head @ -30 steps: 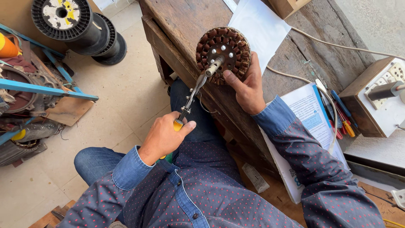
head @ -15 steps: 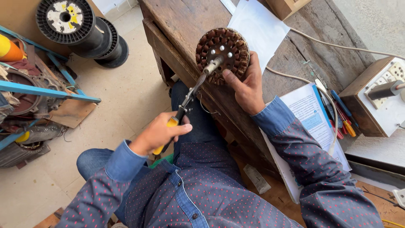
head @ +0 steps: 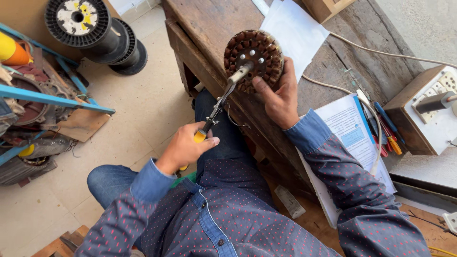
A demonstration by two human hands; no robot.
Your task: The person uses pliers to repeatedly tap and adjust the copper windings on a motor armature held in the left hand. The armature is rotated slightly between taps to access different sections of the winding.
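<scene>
On tiled floor [head: 157, 104]: wooden bench [head: 209, 24].

A person's right hand [head: 278, 97] steadies a round copper-wound motor stator [head: 252, 59] on the edge of a worn wooden bench [head: 209, 28], thumb pressed to its face. The left hand [head: 186, 145] grips yellow-handled pliers [head: 214, 112], their tip at the stator's central shaft. Black wire spools [head: 95, 33] sit well beyond the left hand; papers [head: 350, 143] lie beside the right forearm.
</scene>
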